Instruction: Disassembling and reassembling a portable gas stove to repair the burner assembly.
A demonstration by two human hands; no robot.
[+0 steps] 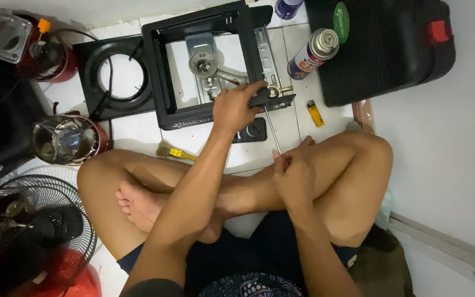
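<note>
From my head view, my left hand (236, 107) grips the black valve part (270, 100) at the front right corner of the opened stove frame (204, 66) on the tiled floor (292, 132). My right hand (293, 179) closes around the screwdriver (273, 132), whose tip meets that part.
</note>
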